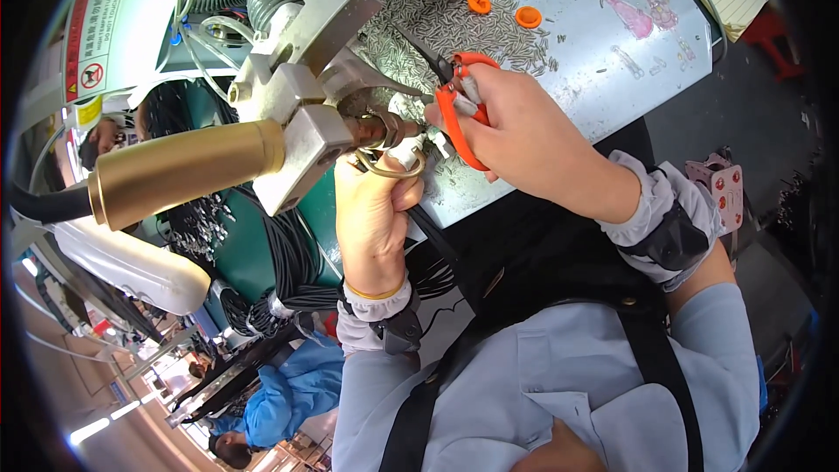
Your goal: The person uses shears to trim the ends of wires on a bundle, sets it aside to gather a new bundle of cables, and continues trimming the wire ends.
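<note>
Orange-handled scissors [461,127] are in my right hand [524,127], whose fingers are wrapped round the grips. Their dark blades point up and left, over a heap of small metal pins [393,0]. My left hand [371,218] is closed beneath the machine's metal nozzle [384,129], a little left of and below the scissors. Its fingertips are partly covered by the nozzle and a curved brass-coloured tube [384,170]. Small white pieces show beside those fingertips; what they pinch cannot be made out.
A gold cylinder [188,170] on a metal block juts in from the left. Two orange rings [528,17] lie on the light worktop [594,70]. Black cable bundles [293,249] hang left of my left wrist. A person in blue [288,393] is at lower left.
</note>
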### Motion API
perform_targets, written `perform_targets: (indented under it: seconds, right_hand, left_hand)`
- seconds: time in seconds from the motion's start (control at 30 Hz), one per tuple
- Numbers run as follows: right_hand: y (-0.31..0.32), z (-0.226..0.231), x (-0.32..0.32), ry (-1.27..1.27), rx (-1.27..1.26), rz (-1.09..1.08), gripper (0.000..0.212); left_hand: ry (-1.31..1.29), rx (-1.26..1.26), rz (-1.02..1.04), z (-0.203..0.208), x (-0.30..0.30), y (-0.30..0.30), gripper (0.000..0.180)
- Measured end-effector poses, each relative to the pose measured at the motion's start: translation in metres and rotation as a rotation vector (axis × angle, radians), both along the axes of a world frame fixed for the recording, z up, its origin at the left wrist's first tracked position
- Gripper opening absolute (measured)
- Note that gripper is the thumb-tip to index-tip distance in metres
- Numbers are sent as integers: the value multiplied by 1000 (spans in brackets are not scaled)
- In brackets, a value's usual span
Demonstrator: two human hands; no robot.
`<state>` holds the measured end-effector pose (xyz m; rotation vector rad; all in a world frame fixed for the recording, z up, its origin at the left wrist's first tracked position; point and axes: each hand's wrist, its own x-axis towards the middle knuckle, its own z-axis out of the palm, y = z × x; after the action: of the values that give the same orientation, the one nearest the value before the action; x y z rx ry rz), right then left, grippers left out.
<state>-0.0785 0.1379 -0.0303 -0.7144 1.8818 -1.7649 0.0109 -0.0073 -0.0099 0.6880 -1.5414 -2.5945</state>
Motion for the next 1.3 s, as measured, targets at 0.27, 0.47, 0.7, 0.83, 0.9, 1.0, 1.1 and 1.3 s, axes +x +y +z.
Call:
perform_targets:
  seconds: [0.27, 0.47, 0.7, 0.83, 0.9, 1.0, 1.1, 1.3]
  right_hand:
    - [3, 3, 5, 14, 20, -16, 17]
    - [19, 5, 12, -235, -66, 92, 15]
    - [28, 9, 37, 522, -35, -184, 11]
    - [34, 26, 44, 320, -69, 26, 9]
    - [35, 29, 42, -322, -95, 113, 7]
    - [38, 24, 37, -499, -92, 145, 8]
    - [37, 8, 42, -104, -47, 45, 14]
    - [47, 8, 55, 1083, 111, -35, 29]
  left_hand:
    - [-42, -106, 58, 1, 5, 5, 19]
    - [-3, 19, 47, 13, 26, 21, 20]
    - [18, -492, -4, 9, 47, 51, 23]
    - [7, -529, -146, 9, 53, 61, 22]
    - [16, -265, -30, 6, 53, 65, 20]
    - [12, -136, 28, 10, 54, 57, 16]
    - [34, -83, 60, 6, 55, 52, 14]
    - [123, -59, 66, 5, 54, 53, 13]
